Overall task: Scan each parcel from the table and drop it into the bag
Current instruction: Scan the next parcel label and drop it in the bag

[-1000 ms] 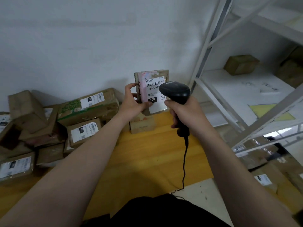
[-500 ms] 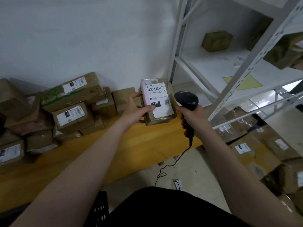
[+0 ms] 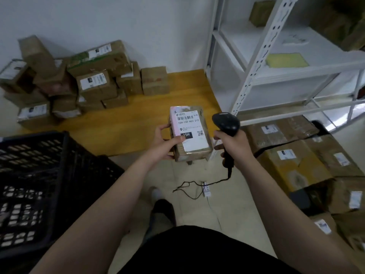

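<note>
The left hand [image 3: 165, 142] grips a small tape-wrapped brown cardboard parcel [image 3: 190, 133], white label up, held above the floor beside the yellow wooden table [image 3: 126, 125]. The right hand [image 3: 233, 144] clasps a glossy black handheld scanner [image 3: 226, 123] beside it. A black plastic lattice crate [image 3: 49, 175] stands left.

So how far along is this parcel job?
Early to middle, I'd guess. In hand: the left hand holds one labelled parcel beside the scanner in the right hand; whether it has been scanned I cannot tell. Left: a heap of parcels waits on the table. No bag is in view, so nothing shows as finished.
</note>
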